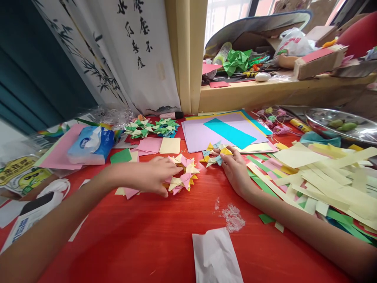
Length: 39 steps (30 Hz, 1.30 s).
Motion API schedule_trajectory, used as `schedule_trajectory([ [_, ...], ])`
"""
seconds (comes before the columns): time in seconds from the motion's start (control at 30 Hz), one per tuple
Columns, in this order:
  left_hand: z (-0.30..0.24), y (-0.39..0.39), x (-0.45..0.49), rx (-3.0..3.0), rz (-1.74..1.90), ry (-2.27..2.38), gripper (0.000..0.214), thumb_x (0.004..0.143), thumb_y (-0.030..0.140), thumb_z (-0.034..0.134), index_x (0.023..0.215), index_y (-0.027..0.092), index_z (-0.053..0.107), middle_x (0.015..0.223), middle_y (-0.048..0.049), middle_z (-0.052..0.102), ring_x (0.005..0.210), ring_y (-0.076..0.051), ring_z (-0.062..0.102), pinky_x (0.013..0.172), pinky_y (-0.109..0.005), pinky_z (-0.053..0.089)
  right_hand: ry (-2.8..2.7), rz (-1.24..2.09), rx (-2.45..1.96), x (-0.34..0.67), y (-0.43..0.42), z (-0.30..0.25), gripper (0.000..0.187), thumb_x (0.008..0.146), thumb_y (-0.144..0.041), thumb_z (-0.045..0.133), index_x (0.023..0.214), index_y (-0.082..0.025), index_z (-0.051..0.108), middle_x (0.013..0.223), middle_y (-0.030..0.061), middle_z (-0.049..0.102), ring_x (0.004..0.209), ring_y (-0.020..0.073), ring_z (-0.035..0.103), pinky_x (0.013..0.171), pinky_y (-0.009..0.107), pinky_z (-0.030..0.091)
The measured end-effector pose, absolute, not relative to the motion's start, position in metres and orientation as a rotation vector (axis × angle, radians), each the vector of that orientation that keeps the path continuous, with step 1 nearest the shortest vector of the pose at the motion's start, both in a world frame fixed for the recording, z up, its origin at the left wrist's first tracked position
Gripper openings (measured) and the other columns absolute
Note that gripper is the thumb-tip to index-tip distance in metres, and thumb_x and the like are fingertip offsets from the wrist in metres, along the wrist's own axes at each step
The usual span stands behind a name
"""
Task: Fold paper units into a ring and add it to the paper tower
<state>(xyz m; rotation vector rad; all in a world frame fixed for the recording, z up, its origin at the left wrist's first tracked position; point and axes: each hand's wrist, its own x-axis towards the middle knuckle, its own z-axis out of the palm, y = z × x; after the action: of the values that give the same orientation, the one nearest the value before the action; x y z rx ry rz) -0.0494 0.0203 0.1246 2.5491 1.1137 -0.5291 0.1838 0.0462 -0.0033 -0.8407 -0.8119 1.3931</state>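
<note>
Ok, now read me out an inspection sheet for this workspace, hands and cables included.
Surface: red tabletop; pale flakes and crumpled white paper lie near the person.
Folded work: pink-and-cream paper ring, blue-and-yellow folded-paper piece.
Clutter: paper strips heaped at right, metal bowl holding green fruit beyond; tissue pack at left.
Hands: left hand at the pink-and-cream paper ring, grip unclear; right hand holds the blue-and-yellow folded-paper piece.
Cables: possibly one, a white cord-like loop at far left.
Surroundings: calligraphy hanging behind; loaded wooden ledge by the window.
</note>
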Motion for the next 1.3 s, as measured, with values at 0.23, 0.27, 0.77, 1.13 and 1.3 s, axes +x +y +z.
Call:
schedule_trajectory([
  [0.23,0.122,0.125,-0.069,2.729,0.025,1.557,0.038,0.079,0.035,0.046,0.114,0.022,0.054,0.118,-0.0076,0.057,0.106,-0.022,0.052,0.087,-0.033,0.041,-0.935,1.224,-0.958,0.188,0.045,-0.01,0.042,0.076,-0.034,0.059,0.115,-0.03,0.041,0.108,0.0017,0.062,0.098,0.0188,0.06,0.078,0.035,0.051],
  [0.27,0.11,0.14,-0.07,2.755,-0.021,1.693,0.044,0.075,0.035,0.051,0.115,0.017,0.053,0.117,-0.0121,0.057,0.107,-0.026,0.051,0.088,-0.036,0.04,-0.956,1.189,-0.974,0.188,0.044,-0.009,0.041,0.077,-0.035,0.058,0.114,-0.03,0.042,0.108,0.0019,0.062,0.097,0.0192,0.061,0.077,0.035,0.052],
  [0.77,0.061,0.201,-0.079,2.578,-0.078,2.076,0.054,0.069,0.032,0.053,0.12,0.015,0.046,0.107,-0.0139,0.064,0.102,-0.03,0.057,0.086,-0.037,0.038,-2.112,0.017,-1.271,0.204,0.035,0.036,0.025,0.085,-0.029,0.045,0.107,-0.025,0.056,0.087,0.0082,0.066,0.079,0.0234,0.06,0.066,0.036,0.045],
  [1.13,0.061,0.21,-0.088,2.478,0.013,2.0,0.052,0.067,0.027,0.056,0.117,0.02,0.05,0.111,-0.0067,0.063,0.099,-0.022,0.058,0.082,-0.029,0.042,-1.743,0.634,-1.202,0.207,0.086,0.088,0.019,0.076,-0.028,0.06,0.093,-0.021,0.061,0.058,-0.0015,0.059,0.038,0.0065,0.045,0.039,0.022,0.035],
  [1.3,0.072,0.218,-0.097,2.355,0.329,2.018,0.053,0.065,0.023,0.06,0.117,0.014,0.051,0.109,-0.0108,0.063,0.099,-0.024,0.058,0.083,-0.031,0.042,-1.473,1.064,-1.179,0.18,0.138,0.093,0.007,0.075,-0.015,0.058,0.082,-0.015,0.06,0.068,0.0045,0.062,0.046,0.0103,0.053,0.04,0.024,0.042],
])
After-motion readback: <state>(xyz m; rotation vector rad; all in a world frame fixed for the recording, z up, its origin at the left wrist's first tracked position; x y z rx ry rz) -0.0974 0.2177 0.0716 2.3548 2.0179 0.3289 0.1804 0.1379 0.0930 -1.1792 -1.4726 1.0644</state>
